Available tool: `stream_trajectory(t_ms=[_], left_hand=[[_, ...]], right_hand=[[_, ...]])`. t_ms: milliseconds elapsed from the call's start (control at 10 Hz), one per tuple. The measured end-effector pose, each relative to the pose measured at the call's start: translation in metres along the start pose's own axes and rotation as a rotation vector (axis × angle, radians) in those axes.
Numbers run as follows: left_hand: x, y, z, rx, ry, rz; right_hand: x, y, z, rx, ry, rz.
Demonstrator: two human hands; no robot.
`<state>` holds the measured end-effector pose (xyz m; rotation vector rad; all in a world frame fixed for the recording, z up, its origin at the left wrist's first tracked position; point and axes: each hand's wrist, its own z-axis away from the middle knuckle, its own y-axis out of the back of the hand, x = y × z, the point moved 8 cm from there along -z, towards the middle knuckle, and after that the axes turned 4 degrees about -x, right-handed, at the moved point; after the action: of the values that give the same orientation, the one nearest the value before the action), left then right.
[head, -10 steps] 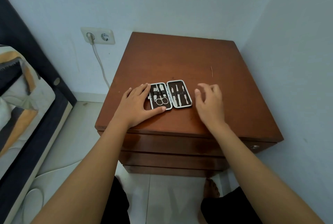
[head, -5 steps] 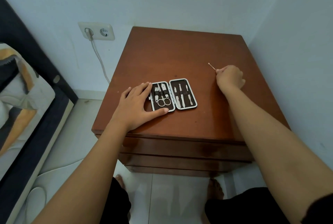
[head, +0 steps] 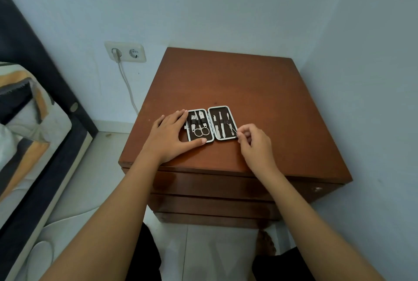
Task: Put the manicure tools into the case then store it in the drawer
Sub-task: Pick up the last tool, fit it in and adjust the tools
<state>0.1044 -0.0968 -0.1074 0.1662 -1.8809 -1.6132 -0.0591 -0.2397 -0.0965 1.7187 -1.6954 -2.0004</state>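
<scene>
Brown wooden nightstand (head: 260,90) holds our work. Our right hand (head: 256,145) pinches a thin silver tool (head: 233,131) at the open dark case's (head: 211,124) right edge. Our left hand (head: 172,137) presses flat, fingers spread, on its left side.

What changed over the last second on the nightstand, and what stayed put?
The right hand reached out to the thin tool lying far right, pinched it and brought it back to the right half of the open case. The left hand stayed flat, bracing the case's left side; the nightstand drawers remain closed.
</scene>
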Motion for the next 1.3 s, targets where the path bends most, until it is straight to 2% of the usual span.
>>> stream_trajectory(t_ms=[200,400,700,1200,1300], left_hand=[[0.000,-0.001,0.001,-0.008,0.004,-0.005],[0.001,-0.001,0.001,-0.013,0.003,-0.004],[-0.001,-0.001,0.000,0.003,-0.010,0.000],[0.001,-0.001,0.000,0.001,-0.008,0.002],[0.000,-0.001,0.000,0.006,-0.010,-0.001]], right_hand=[[-0.013,0.001,0.013,0.056,0.066,0.049],[-0.020,0.001,0.016,0.066,0.044,0.135],[-0.031,-0.007,0.009,-0.043,0.056,0.300],[-0.037,-0.017,0.008,-0.126,0.064,0.393],[-0.038,-0.020,0.007,-0.156,0.074,0.481]])
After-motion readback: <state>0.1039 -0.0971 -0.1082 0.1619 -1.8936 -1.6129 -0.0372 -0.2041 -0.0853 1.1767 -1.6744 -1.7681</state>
